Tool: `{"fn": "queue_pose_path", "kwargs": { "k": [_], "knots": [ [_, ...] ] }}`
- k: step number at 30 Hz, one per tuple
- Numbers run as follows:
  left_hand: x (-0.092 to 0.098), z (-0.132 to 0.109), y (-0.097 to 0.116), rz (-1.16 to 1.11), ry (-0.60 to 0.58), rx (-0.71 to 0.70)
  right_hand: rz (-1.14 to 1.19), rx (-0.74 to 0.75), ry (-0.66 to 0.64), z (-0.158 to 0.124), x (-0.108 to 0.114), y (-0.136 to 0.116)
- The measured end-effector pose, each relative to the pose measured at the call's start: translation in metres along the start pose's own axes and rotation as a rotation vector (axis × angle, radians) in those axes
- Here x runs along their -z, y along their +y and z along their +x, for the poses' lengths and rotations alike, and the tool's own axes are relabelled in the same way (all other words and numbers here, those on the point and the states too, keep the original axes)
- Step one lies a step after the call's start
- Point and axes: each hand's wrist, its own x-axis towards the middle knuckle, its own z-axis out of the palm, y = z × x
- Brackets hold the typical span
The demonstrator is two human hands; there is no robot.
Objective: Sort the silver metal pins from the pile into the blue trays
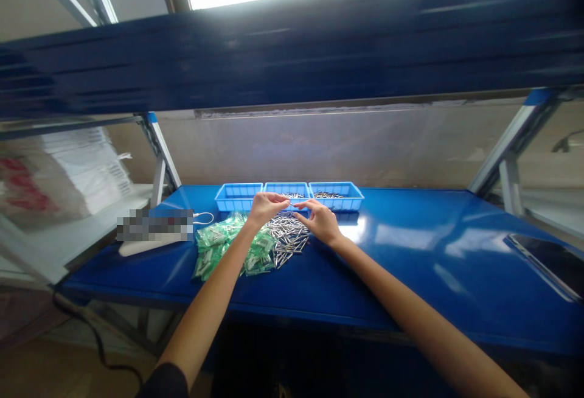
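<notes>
Person's left hand (269, 206) pinches a thin metal piece (291, 204) above the metal pile (288, 241) | right hand (321, 220) at its other end, grip unclear | middle blue tray (274, 187): silvery pieces; right blue tray (352, 199): darker pieces | red markings (17, 182) too blurred to read

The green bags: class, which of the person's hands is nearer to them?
Left. The left hand is by the upper right edge of the green bags in the picture; the right hand is farther right, with metal pieces lying between.
</notes>
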Motion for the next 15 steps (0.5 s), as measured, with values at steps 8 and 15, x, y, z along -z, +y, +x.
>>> {"fn": "queue_pose_path", "kwargs": {
  "k": [8,15],
  "knots": [
    [-0.0035,0.004,-0.0058,-0.144,-0.069,0.056,0.072,-0.054,0.047,0.0019,0.0002,-0.0014],
    [-0.0078,0.0012,-0.0049,-0.118,-0.125,0.046,0.19,-0.03,0.041,0.004,-0.0048,-0.0011]
  ]
}}
